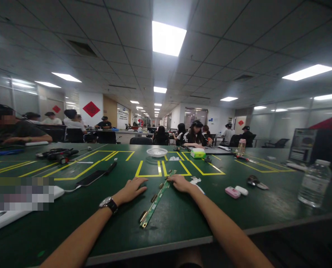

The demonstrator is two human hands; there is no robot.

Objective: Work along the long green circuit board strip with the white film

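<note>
Open office, ceiling lights (168, 38) on, people (29, 131) seated in the background. Green counter (179, 219) with yellow tape (149, 175) fills the lower half of the frame.

Board (156, 203): long thin green strip, lower centre, lying diagonally, near end low and left, far end up by the tape. Dark tabs (143, 216) stick out along its left edge.

Right hand (181, 183), centre of frame: fingers on the board's far end. Can't tell if it's pinching or just pressing. Left hand (131, 191), left of centre: open, palm down, fingers loosely spread, nothing in it, apart from the board. Watch (109, 204) on that wrist.

Nearby: scraps (195, 181) right beside the right hand, phone (92, 178) left of the left hand, bowl (157, 152) beyond the board, pink case (232, 192) right of centre, bottle (315, 184) at lower right.

Risks, my read: contact shows at one end only, so a push there could swing the near end round. Tabs look exposed; a left-hand sweep could snag or bend one. Lifting by one end could flex the strip. Scraps could get dragged under it. Bottle's well apart, but a tip with a loose cap would wet the counter.
</note>
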